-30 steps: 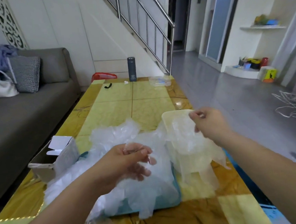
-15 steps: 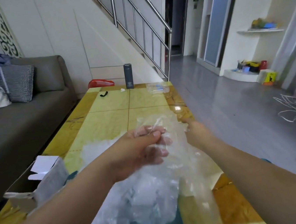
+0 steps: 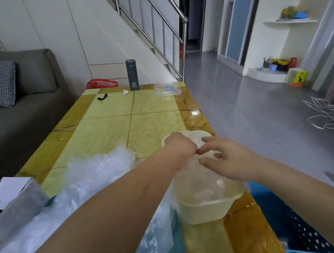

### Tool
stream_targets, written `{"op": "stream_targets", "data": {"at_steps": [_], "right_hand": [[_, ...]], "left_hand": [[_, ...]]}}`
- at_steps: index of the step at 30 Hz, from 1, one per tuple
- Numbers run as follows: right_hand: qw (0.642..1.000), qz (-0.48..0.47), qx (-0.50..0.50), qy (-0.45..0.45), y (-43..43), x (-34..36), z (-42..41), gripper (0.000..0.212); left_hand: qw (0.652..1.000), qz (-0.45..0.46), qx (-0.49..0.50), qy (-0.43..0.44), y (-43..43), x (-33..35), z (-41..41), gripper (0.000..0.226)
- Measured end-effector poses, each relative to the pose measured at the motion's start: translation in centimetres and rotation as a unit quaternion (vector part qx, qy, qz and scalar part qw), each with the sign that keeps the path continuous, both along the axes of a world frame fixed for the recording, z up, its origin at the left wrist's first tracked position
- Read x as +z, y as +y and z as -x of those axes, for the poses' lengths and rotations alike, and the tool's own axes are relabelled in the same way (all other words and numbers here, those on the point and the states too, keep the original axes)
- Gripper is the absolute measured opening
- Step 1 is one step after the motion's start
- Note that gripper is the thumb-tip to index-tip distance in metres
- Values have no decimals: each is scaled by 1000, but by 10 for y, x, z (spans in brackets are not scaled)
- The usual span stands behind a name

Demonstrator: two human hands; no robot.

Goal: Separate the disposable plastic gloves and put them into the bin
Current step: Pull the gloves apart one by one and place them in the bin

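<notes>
Cream plastic bin (image 3: 208, 210) sits at the worktop's (image 3: 109, 132) right edge. Both hands are over it now; half a second ago they were raised mid-worktop stretching a glove. Now the left grip (image 3: 179, 146) is curled at the far rim, can't tell if it holds film. The right grip (image 3: 229, 161) has let go, fingers spread. Clear glove (image 3: 203, 186) lies in the bin, glove pile (image 3: 97, 175) to its left.
</notes>
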State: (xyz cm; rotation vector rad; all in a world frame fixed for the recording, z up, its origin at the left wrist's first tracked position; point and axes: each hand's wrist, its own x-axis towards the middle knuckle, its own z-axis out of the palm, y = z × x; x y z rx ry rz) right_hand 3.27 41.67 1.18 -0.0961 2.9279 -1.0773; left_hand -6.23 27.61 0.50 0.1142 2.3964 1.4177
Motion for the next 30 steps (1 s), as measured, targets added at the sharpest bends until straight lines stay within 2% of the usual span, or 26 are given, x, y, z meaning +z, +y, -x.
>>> {"op": "stream_targets", "data": {"at_steps": [2, 5, 8, 10, 12, 14, 17, 19, 22, 24, 26, 28, 30], "right_hand": [[994, -75, 45, -59, -13, -2, 5, 47], [986, -107, 66, -109, -29, -10, 19, 63], [971, -159, 59, -167, -41, -24, 36, 72], [956, -175, 52, -229, -49, -36, 47, 72], [933, -221, 67, -275, -57, -47, 55, 68], [909, -292, 72, -288, -64, -50, 55, 67], [915, -302, 59, -261, -73, -40, 51, 66], [928, -290, 33, -231, -77, -26, 44, 74], [946, -263, 16, -190, -81, 1, 22, 76], [951, -253, 13, -179, -85, 14, 8, 71], [965, -225, 1, -133, -94, 22, -7, 62], [984, -173, -14, -39, -109, 26, -24, 47], [994, -97, -13, 56, -126, 24, -41, 36]], "left_hand": [[999, 9, 25, -19, 4, -1, -4, 2], [991, -75, 92, -68, 3, -4, -5, 39], [982, -152, 108, -41, -5, 6, -10, 60], [978, -186, 99, 4, -18, 18, -17, 53], [975, -194, 93, 59, -41, 22, -25, 36], [977, -149, 80, 130, -70, 21, -37, 19], [970, 28, 18, 240, -116, 10, -69, 4], [955, 152, -28, 252, -139, -8, -94, 26], [938, 279, -90, 186, -158, -45, -125, 75], [918, 342, -117, 163, -161, -73, -130, 82], [914, 353, -111, 166, -163, -92, -126, 58], [923, 335, -94, 162, -171, -99, -122, 26], [925, 323, -100, 171, -181, -104, -123, 13]]}}
